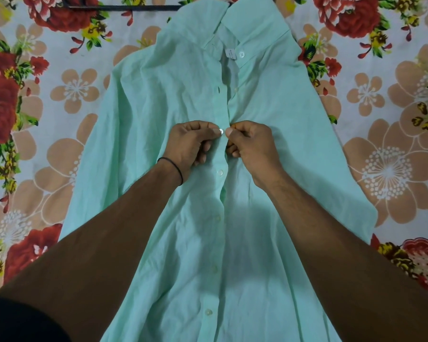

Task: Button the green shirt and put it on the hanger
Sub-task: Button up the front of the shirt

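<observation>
The mint green shirt lies flat, front up, collar at the far end. Several white buttons below my hands are fastened; the placket above them gapes open up to the collar. My left hand pinches the left placket edge at a white button. My right hand pinches the right placket edge beside that button. A black hanger lies at the far edge, partly hidden under the collar.
The shirt rests on a floral bedsheet with red and peach flowers that fills the whole view. A black band circles my left wrist.
</observation>
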